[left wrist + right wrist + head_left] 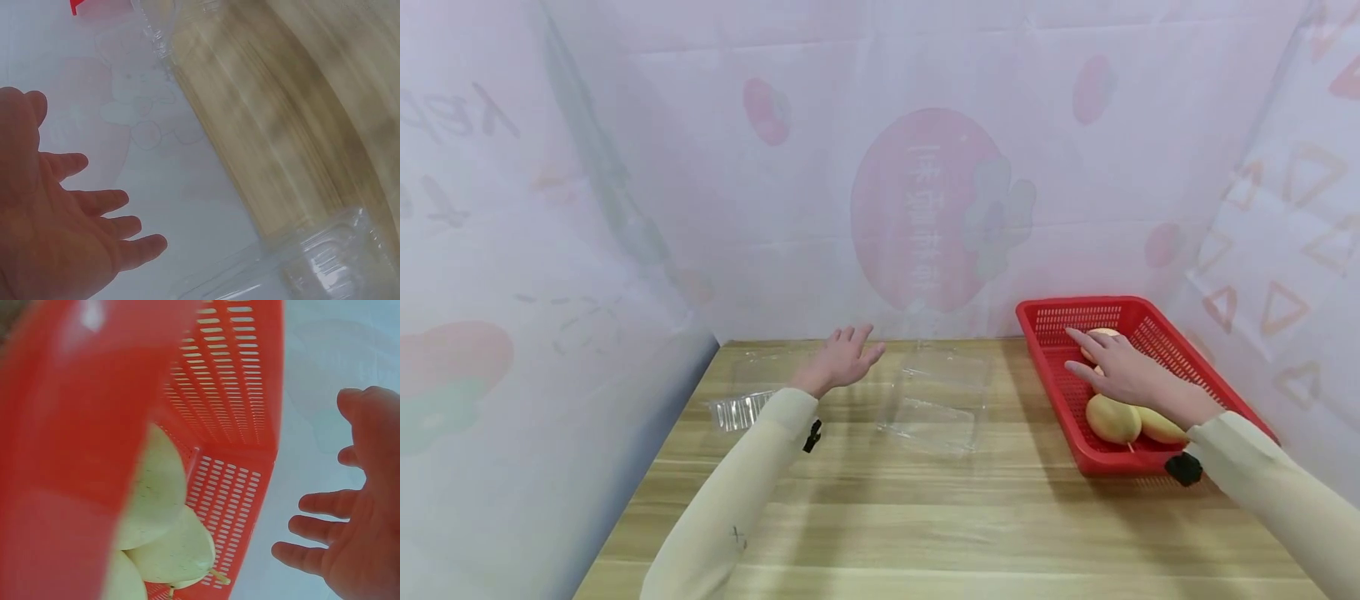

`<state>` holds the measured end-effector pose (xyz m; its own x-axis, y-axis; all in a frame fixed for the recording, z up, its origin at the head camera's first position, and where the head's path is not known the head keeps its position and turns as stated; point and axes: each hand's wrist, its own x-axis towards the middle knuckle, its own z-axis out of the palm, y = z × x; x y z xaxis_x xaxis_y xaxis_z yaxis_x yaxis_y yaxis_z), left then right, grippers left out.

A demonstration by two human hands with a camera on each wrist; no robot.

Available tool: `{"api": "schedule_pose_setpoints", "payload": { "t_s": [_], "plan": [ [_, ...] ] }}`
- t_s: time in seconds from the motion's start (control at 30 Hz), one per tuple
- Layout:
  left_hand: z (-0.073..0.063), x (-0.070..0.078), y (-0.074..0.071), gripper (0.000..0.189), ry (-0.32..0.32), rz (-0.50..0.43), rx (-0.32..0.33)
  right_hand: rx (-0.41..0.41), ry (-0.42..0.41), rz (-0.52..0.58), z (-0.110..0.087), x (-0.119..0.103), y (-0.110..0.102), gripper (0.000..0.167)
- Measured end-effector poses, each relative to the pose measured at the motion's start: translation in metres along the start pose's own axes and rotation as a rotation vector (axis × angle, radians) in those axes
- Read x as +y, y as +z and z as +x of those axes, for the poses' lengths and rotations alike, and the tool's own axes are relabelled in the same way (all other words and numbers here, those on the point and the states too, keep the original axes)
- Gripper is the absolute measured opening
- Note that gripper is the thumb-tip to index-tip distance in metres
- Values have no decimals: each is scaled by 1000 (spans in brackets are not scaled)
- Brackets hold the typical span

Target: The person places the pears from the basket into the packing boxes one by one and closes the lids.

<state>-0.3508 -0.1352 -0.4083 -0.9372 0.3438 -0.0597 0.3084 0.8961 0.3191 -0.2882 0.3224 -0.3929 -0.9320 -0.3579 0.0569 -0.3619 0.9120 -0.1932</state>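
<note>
My left hand (pixel 838 362) hovers with its fingers spread between two clear plastic boxes. One open box (pixel 936 421) stands to its right at mid-table; the other box (pixel 741 412) is partly hidden behind the left forearm. On the right, a red perforated basket (pixel 1054 400) holds several pale yellow pears (pixel 1112 419) with stems. Over this basket hangs my right hand (pixel 1123 371), fingers extended and holding nothing. The right wrist view shows the pears (pixel 172 550) against the basket's slotted wall, apart from the hand. Part of the fruit is hidden under the hand in the head view.
A wooden table (pixel 880 525) carries the boxes and basket. White printed sheets enclose it, with a back sheet (pixel 737 208) close behind and side sheets at left and right. Black straps (pixel 1183 468) sit at both wrists.
</note>
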Motion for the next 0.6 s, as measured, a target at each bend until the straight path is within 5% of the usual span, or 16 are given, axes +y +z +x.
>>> {"api": "schedule_pose_setpoints", "payload": {
  "t_s": [0.6],
  "plan": [
    [-3,0,24,71,12,-254,13,-42,93,75,-28,6,12,83]
  ]
}}
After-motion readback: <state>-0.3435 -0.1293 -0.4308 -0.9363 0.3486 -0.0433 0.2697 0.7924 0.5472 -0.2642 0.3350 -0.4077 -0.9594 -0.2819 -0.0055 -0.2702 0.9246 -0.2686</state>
